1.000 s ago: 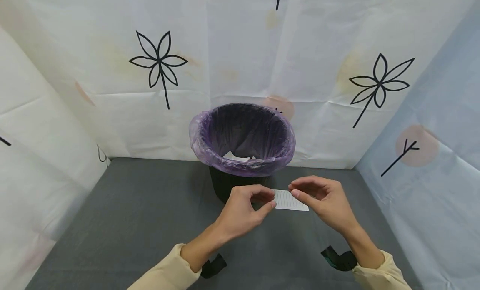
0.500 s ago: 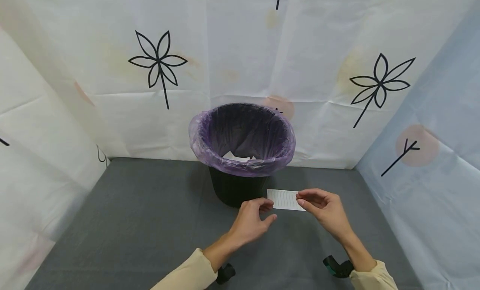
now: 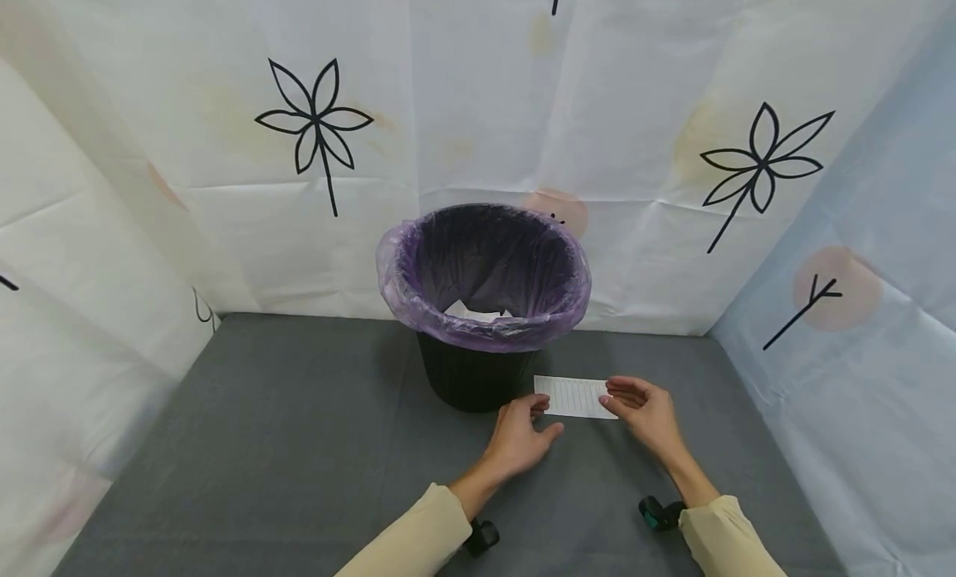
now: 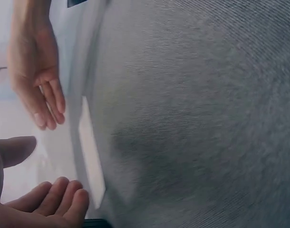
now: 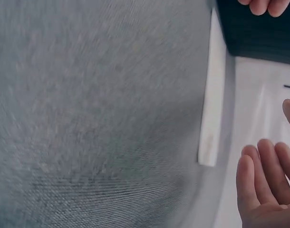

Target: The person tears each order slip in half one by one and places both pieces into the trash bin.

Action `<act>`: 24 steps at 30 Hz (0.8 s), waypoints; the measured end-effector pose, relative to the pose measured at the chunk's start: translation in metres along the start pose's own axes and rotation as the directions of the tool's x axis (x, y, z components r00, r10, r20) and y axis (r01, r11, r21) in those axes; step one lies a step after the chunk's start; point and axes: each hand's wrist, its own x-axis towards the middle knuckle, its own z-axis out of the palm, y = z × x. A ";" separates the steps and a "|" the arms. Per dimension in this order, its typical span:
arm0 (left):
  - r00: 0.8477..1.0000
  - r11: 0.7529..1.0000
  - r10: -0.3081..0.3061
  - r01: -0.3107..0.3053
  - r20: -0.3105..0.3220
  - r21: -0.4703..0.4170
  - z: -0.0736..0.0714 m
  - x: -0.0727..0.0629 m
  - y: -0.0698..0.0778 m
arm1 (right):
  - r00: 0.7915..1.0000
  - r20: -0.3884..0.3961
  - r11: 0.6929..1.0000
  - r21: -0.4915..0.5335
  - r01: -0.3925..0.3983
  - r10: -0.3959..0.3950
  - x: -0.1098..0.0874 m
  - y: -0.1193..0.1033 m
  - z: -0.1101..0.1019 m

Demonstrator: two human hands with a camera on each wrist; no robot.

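A white lined paper card (image 3: 573,396) lies flat on the grey table, just right of a black bin (image 3: 478,374). My left hand (image 3: 520,436) hovers at the card's left end, thumb apart from its loosely bent fingers. Over the right end is my right hand (image 3: 648,418), its fingers also relaxed and holding nothing. Both wrist views show a gap between the hands and the card (image 4: 91,154). In the right wrist view, my right fingers (image 5: 266,173) point up beside the strip of card (image 5: 212,95), and only the tips of my left fingers show at the top.
A purple bag (image 3: 478,336) lines the bin, folded over its rim, with white paper (image 3: 474,313) inside. Printed white cloth (image 3: 478,87) hangs behind and on both sides of the table. Dark bands with small devices (image 3: 481,538) sit at both wrists.
My left hand has moved right and nearer to me, away from the bin's front. My right hand has lowered and shifted slightly right. The card has stayed about where it was.
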 end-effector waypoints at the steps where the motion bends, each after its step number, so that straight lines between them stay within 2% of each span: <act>1: 1.000 1.000 -0.006 0.006 -0.005 -0.008 0.002 0.001 -0.002 | 1.000 -0.011 1.000 -0.015 -0.018 0.018 0.002 0.003 0.000; 6: 0.999 0.999 -0.031 0.030 -0.036 -0.017 0.011 0.007 -0.011 | 0.994 -0.025 0.992 -0.070 -0.106 0.105 0.013 0.011 -0.002; 11: 0.997 0.998 -0.063 0.063 -0.041 -0.017 0.017 0.012 -0.018 | 0.988 0.050 0.981 -0.140 -0.135 0.143 0.022 0.015 0.000; 17: 0.997 0.997 -0.075 0.075 -0.004 -0.015 0.019 0.015 -0.020 | 0.988 0.134 0.960 -0.279 -0.034 0.074 0.030 0.019 0.006; 24: 0.999 1.000 -0.026 0.026 0.021 0.007 0.018 0.016 -0.021 | 0.987 0.158 0.928 -0.363 0.085 -0.028 0.038 0.024 0.006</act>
